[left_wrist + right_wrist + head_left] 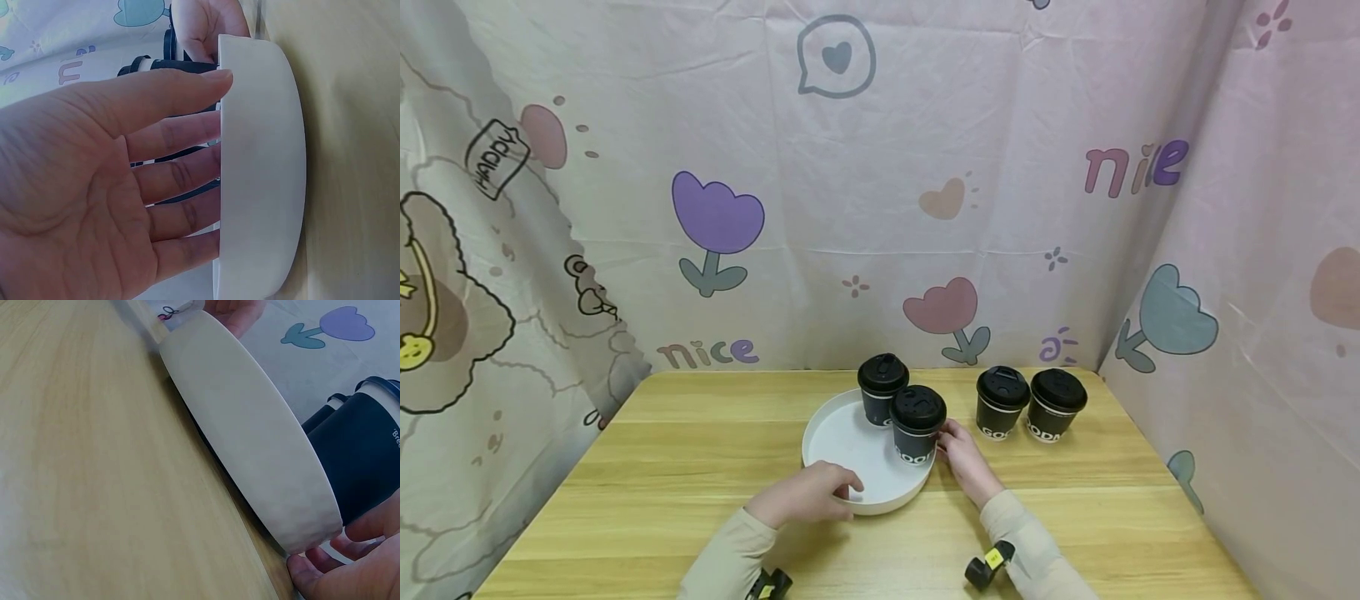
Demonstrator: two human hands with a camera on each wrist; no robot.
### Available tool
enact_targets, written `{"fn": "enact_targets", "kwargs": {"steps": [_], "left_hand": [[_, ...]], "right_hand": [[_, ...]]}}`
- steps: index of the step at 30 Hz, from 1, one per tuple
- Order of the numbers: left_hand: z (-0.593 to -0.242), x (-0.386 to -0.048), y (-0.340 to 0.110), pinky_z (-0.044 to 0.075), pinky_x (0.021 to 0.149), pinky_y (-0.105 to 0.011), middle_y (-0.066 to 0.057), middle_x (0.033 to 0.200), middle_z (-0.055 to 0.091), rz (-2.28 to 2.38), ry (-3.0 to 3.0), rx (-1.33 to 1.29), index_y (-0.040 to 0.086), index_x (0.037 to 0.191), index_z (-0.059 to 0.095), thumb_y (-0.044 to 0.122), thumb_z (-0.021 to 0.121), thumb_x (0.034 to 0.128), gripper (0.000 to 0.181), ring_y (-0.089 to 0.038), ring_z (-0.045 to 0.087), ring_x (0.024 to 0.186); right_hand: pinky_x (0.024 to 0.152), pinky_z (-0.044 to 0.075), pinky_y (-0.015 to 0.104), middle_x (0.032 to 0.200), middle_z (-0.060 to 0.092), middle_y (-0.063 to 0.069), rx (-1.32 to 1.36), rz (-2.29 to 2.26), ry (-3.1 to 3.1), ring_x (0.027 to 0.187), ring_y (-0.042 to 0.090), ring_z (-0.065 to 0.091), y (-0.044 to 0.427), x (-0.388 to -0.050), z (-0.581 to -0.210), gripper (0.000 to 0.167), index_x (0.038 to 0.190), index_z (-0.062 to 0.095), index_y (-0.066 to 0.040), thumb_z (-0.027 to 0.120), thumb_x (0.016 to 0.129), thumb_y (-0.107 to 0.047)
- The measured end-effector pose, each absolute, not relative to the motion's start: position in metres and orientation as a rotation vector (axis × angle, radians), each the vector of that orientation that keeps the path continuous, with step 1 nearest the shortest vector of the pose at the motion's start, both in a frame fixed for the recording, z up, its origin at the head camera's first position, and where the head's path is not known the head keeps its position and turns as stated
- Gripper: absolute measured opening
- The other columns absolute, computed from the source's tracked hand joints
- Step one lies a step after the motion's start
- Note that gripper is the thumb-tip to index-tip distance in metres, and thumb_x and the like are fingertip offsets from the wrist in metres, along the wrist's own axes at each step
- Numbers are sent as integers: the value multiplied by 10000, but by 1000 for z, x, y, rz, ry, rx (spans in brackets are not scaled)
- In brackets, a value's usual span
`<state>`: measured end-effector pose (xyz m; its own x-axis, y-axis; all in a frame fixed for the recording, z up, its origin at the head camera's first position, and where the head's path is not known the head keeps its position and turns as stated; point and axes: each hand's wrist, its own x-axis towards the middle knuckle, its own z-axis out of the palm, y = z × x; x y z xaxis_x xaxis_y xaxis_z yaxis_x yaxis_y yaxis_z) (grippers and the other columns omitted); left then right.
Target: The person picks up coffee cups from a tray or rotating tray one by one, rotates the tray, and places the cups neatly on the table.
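A round white tray (842, 450) with a low wall lies on the table. Two black lidded paper cups stand in it, one at the back (880, 402) and one at the right (917, 433). My left hand (805, 494) straddles the front left rim. Its fairly straight fingers (181, 178) reach inside, partly hidden by the wall, while the thumb tip meets the rim. At the right side, beside the nearer cup, my right hand (967, 462) grips the tray's edge with curled fingers (306, 575) at the wall's lower edge.
Two more black lidded cups, one on the left (1000, 407) and one on the right (1056, 407), stand close together at the table's back right. Behind the wooden table (700, 442) hangs a printed curtain (835, 167), which also borders both sides.
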<state>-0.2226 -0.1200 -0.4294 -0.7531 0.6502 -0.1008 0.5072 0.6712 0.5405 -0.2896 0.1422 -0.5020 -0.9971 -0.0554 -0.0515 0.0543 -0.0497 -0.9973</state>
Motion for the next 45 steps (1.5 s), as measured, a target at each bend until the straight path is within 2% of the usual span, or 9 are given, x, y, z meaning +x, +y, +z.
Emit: {"fn": "enact_targets", "kwargs": {"steps": [5, 12, 16, 21, 24, 29, 34, 40, 45], "left_hand": [[-428, -224, -121, 492, 694, -224, -40, 879, 675, 735, 2600, 932, 11, 1094, 685, 114, 759, 790, 330, -68, 541, 762], [-428, -232, -128, 526, 758, -292, -77, 921, 674, 822, 2728, 1011, -10, 1112, 668, 144, 702, 860, 297, -202, 606, 846], [-426, -238, -134, 541, 743, -318, -31, 908, 667, 943, 2785, 978, 8, 1116, 666, 164, 661, 908, 259, -149, 596, 831], [-423, -244, -140, 528, 699, -234, 31, 897, 672, 1087, 2915, 853, 69, 1129, 676, 233, 645, 933, 258, -78, 585, 812], [-423, -247, -144, 545, 749, -290, 31, 911, 679, 1241, 2989, 725, 101, 1162, 669, 265, 654, 927, 287, -98, 599, 841], [-431, -255, -152, 551, 872, -474, -85, 1036, 698, 1537, 3033, 592, 67, 1220, 643, 210, 657, 927, 326, -212, 639, 973], [-448, -268, -162, 548, 907, -463, -132, 1178, 666, 1687, 3020, 464, 45, 1261, 615, 195, 637, 941, 355, -276, 624, 1079], [-470, -279, -174, 510, 987, -502, -182, 1377, 545, 1881, 2790, 238, 53, 1366, 524, 215, 598, 966, 437, -344, 541, 1241], [-483, -285, -180, 525, 991, -429, -201, 1465, 456, 2007, 2534, 78, 69, 1442, 437, 220, 581, 975, 512, -362, 500, 1298]], "right_hand": [[836, 505, 256, 1069, 553, 97, 10, -2229, 2100, 945, 125, 547, 142, -291, -502, 310, 1193, 490, 95, 319, 946, 20], [857, 508, 272, 1105, 550, 116, -15, -2225, 2094, 957, 117, 545, 143, -290, -502, 336, 1244, 453, 117, 305, 962, 9], [865, 511, 284, 1101, 549, 105, -11, -2226, 2093, 953, 111, 545, 143, -288, -501, 324, 1238, 450, 112, 308, 967, 4], [855, 508, 280, 1087, 550, 98, 0, -2236, 2084, 946, 114, 544, 143, -287, -500, 318, 1228, 455, 106, 317, 960, 7], [864, 511, 287, 1102, 551, 116, -3, -2235, 2086, 957, 125, 545, 143, -289, -501, 327, 1234, 453, 113, 317, 956, 9], [888, 512, 298, 1140, 549, 142, 2, -2228, 2085, 982, 141, 546, 143, -290, -501, 350, 1254, 450, 115, 314, 949, 11], [865, 510, 273, 1125, 552, 127, -6, -2232, 2085, 971, 129, 545, 143, -290, -501, 342, 1246, 453, 115, 318, 953, 4], [818, 505, 239, 1083, 548, 96, 2, -2239, 2079, 942, 118, 542, 142, -290, -501, 322, 1226, 464, 109, 325, 950, 16], [801, 502, 234, 1062, 548, 82, 18, -2238, 2086, 926, 114, 541, 141, -291, -502, 309, 1199, 478, 102, 330, 939, 27]]}}
